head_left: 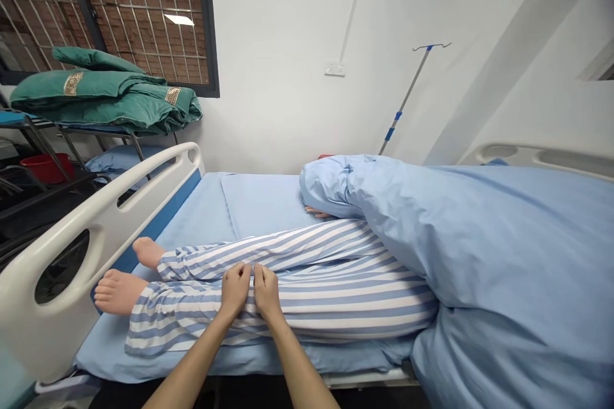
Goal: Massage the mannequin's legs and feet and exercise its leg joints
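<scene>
My left hand (235,289) and my right hand (266,289) sit side by side over the lower part of the nearer leg of a pair of blue-and-white striped trousers (336,297). Both hands are closed with the fingers curled under, and their thumbs almost meet. The curled fingertips are hidden, so I cannot tell whether they pinch the cloth. A lying figure wears the trousers. Its bare feet, a nearer foot (119,292) and a farther foot (148,252), point left. A light blue quilt (480,230) is folded back over its upper body, and a hand (316,212) shows at the quilt's edge.
The bed has a light blue sheet (263,195) and a white footboard (119,166) at the left. A headboard (566,158) stands at the far right. Behind the bed rises an IV pole (407,99). Folded green bedding (110,96) lies beneath the barred window, above a red bucket (48,168).
</scene>
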A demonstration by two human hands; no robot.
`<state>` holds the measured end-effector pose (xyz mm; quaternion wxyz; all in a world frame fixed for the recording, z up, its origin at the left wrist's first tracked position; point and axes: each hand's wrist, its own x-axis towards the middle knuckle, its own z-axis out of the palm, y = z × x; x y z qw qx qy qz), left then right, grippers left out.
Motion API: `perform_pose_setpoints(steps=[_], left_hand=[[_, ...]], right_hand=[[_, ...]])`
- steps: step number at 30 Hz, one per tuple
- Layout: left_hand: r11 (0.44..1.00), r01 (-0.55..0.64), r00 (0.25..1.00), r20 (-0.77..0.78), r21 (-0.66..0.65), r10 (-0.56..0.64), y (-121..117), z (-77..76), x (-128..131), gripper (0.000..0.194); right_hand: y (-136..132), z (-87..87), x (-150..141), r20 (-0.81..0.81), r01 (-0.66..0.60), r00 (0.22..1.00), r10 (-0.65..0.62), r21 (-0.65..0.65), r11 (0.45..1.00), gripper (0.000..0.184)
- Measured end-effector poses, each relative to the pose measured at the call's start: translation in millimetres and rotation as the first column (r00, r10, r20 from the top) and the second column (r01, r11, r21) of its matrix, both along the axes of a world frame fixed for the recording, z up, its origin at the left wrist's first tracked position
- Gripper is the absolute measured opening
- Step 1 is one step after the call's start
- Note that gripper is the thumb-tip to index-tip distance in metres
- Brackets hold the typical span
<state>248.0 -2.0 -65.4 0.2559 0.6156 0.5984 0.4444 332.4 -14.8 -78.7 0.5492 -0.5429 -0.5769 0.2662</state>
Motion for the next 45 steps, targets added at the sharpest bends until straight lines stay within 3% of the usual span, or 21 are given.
perform_pose_setpoints(steps=[5,10,18,24,28,34,37,40,45], left_hand=[[1.000,-0.005,0.978,0.211,-0.027,0.011,-0.4,6.6,22.5,0.034],[0.999,-0.012,0.997,0.073,0.030,0.010,-5.4,-7.4,21.6,0.033],[0.997,0.076,0.996,0.039,0.016,-0.076,-3.8,-12.8,16.5,0.034],[0.999,0.019,0.999,-0.052,0.030,-0.017,-7.4,-14.1,9.4,0.035],[1.000,0.002,1.000,-0.031,0.003,-0.002,-5.1,-5.3,13.7,0.034],[0.999,0.040,0.979,0.199,0.002,-0.040,-1.0,19.6,40.8,0.034],[1.000,0.001,0.976,0.219,-0.009,0.001,-2.2,12.7,48.2,0.033],[1.000,-0.011,0.993,0.118,0.005,0.010,-5.1,-1.2,47.8,0.032],[0.999,0.012,0.999,0.045,0.037,-0.013,-8.6,-7.9,44.5,0.034]], right_hand=[[0.9,2.5,3.1,-0.131,0.003,0.991,-0.007,-0.027,1.000,0.040],[3.2,1.6,4.0,-0.161,0.013,0.987,-0.021,-0.049,0.999,0.038],[4.0,29.7,14.5,0.043,0.026,0.999,-0.027,0.019,0.999,0.042],[-2.4,1.2,13.4,0.122,0.083,0.989,-0.086,0.027,0.996,0.040],[-1.8,-4.8,14.8,0.088,0.088,0.992,-0.089,0.012,0.996,0.040],[1.5,-0.4,21.5,-0.099,0.066,0.993,-0.065,0.008,0.998,0.041],[3.0,-2.6,23.2,-0.181,0.085,0.980,-0.085,-0.008,0.996,0.040],[4.2,-2.6,23.5,-0.223,0.091,0.970,-0.094,-0.025,0.996,0.039],[5.2,16.1,31.6,-0.082,0.099,0.991,-0.101,-0.032,0.995,0.040]])
